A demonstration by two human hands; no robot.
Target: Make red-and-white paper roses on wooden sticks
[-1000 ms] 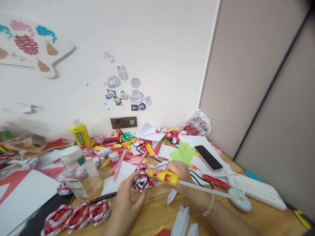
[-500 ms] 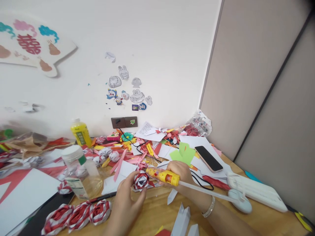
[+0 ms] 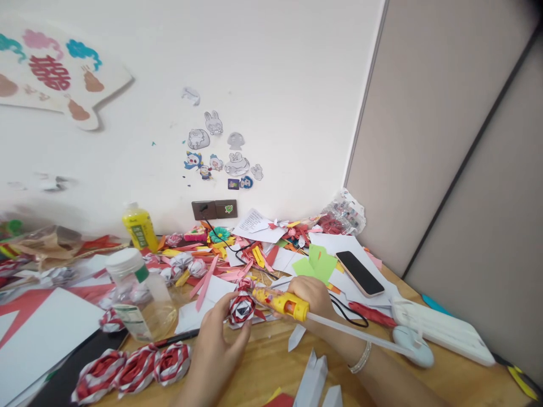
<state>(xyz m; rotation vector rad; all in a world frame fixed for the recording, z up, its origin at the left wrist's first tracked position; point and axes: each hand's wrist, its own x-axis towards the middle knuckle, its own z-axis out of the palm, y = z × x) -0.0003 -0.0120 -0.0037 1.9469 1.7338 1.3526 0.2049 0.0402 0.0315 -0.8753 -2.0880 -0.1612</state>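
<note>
Near you, your left hand pinched a red-and-white rosette over the desk; your right hand gripped a glue gun, its tip close by. Gluing seemed in hand — the next move likely called for a steady rosette. Beyond lay paper strips.

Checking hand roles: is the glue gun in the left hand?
No, the right hand grips the glue gun, while the left hand holds a red-and-white paper ball.

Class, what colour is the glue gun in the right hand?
The glue gun is mostly yellow; see the head view.
</note>
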